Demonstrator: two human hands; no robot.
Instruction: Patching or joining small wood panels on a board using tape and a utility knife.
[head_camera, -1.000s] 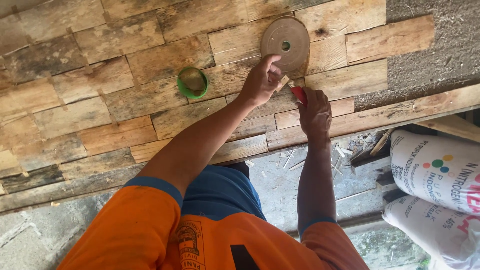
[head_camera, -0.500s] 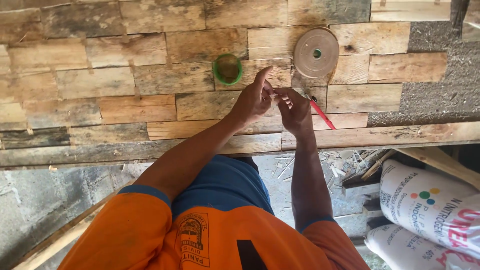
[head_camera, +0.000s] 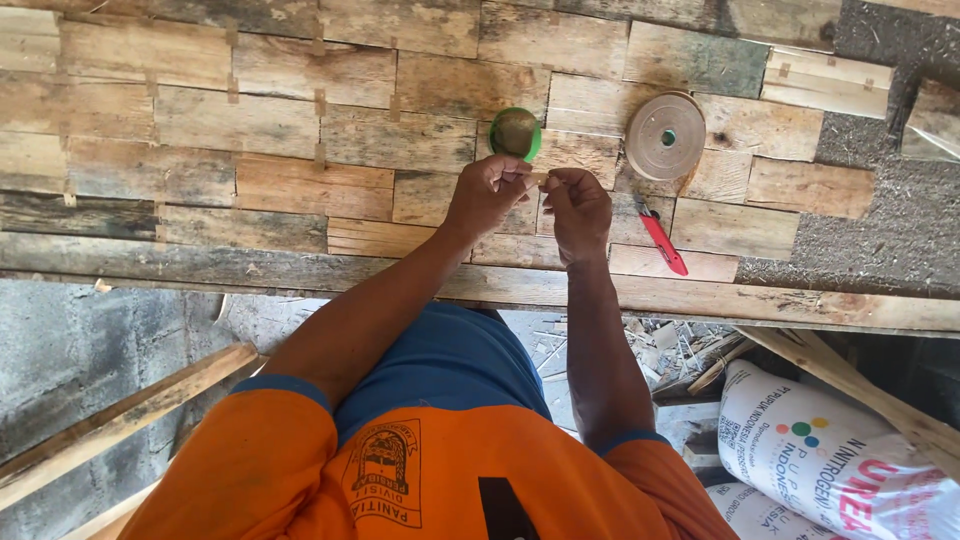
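My left hand (head_camera: 488, 192) and my right hand (head_camera: 577, 208) meet over a surface of patched wooden boards (head_camera: 280, 130). Both pinch a small tan strip (head_camera: 537, 180) between their fingertips. A roll of tan tape (head_camera: 665, 135) lies flat just right of my right hand. Beside that hand, lower right, a red cutter (head_camera: 662, 242) rests on the boards, touched by neither hand. A green round container (head_camera: 516, 133) sits just above my left hand.
A long plank (head_camera: 150, 262) forms the near edge of the board surface. White printed sacks (head_camera: 830, 450) lie at the lower right, near wood scraps (head_camera: 690, 360). A loose wooden slat (head_camera: 110, 425) leans at the lower left over concrete.
The red cutter has left my right hand and now lies on the boards. Both hands have come together on the tan strip. The view has shifted left.
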